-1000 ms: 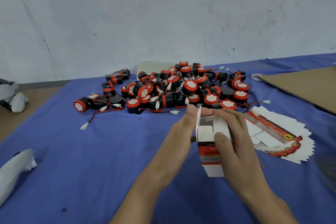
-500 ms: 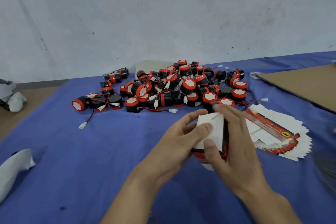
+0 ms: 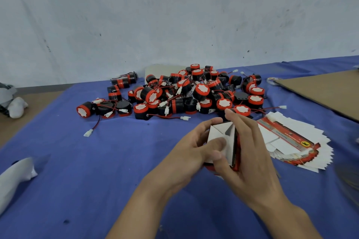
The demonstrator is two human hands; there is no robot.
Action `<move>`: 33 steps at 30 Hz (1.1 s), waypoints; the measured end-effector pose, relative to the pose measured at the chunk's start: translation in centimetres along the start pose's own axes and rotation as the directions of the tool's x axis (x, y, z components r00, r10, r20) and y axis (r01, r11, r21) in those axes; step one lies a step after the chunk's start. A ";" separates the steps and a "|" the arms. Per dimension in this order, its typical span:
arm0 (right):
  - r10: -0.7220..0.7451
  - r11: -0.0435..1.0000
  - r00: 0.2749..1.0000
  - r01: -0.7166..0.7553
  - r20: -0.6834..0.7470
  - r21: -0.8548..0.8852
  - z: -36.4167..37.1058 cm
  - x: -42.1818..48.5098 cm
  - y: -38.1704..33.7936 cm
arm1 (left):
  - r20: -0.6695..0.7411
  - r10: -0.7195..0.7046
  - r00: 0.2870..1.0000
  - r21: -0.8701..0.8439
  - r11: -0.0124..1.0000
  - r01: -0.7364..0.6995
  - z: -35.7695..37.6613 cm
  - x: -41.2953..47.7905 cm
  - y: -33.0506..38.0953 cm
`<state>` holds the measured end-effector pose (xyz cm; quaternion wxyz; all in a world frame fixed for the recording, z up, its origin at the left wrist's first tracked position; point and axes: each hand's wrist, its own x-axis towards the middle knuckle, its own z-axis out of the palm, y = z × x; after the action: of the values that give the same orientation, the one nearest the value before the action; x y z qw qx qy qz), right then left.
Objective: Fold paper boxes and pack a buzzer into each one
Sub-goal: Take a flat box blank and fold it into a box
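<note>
A small white and red paper box [image 3: 221,134] is held between both hands above the blue cloth, its white end flaps turned toward me and partly folded in. My left hand [image 3: 192,153] grips its left side, thumb pressing on a flap. My right hand [image 3: 246,153] wraps around its right side, thumb on the lower flap. A pile of black and red buzzers [image 3: 186,93] with red wires and white plugs lies beyond the hands. A fanned stack of flat box blanks [image 3: 295,141] lies to the right.
Blue cloth [image 3: 97,161] covers the table. A brown cardboard sheet [image 3: 326,91] lies at the right with a tape roll [image 3: 272,80] by it. White bundles sit at the left edge [image 3: 15,172] and far left [image 3: 17,104]. A pale wall stands behind.
The box was upright with its open end up; both hands have since tipped it toward me and pushed its end flaps inward, and they have closed round the box.
</note>
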<state>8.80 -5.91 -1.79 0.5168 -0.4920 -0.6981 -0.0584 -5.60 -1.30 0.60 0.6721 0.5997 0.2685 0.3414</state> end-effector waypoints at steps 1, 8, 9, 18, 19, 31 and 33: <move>-0.015 1.000 1.000 0.015 -0.002 -0.016 0.0 0.0 0.1 | 0.007 -0.004 1.000 0.016 1.000 0.004 0.0 0.0 0.0; -0.016 0.999 1.000 0.017 -0.024 0.043 -0.4 0.0 0.8 | 0.078 -0.096 0.992 -0.229 0.967 0.112 -0.1 -0.3 0.9; -0.008 0.998 1.000 0.009 -0.020 0.059 -0.6 0.0 0.9 | 0.078 -0.109 0.991 -0.248 0.961 0.125 -0.2 -0.2 1.0; 0.059 0.998 0.964 -0.066 0.259 0.021 -1.1 -0.2 1.3 | 0.013 -0.067 0.998 -0.220 0.973 0.068 -2.1 -0.7 1.9; 0.078 0.997 0.952 -0.082 0.297 0.000 -1.2 -0.2 1.5 | 0.000 -0.060 0.998 -0.176 0.983 0.059 -2.2 -0.9 2.1; 0.442 0.812 0.769 -0.562 0.462 0.159 -1.0 -1.1 5.4 | 0.017 0.131 0.991 0.999 0.025 -0.021 1.1 -0.3 -2.0; 0.461 0.749 0.730 -0.625 0.504 0.220 -0.3 -0.8 5.2 | 0.060 0.199 0.978 0.991 0.108 -0.083 1.1 -0.1 -1.7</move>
<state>12.91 -3.93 -4.50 0.4321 -0.5701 -0.6106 0.3398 -4.58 -2.16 -0.95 0.0589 0.9002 0.3980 0.1664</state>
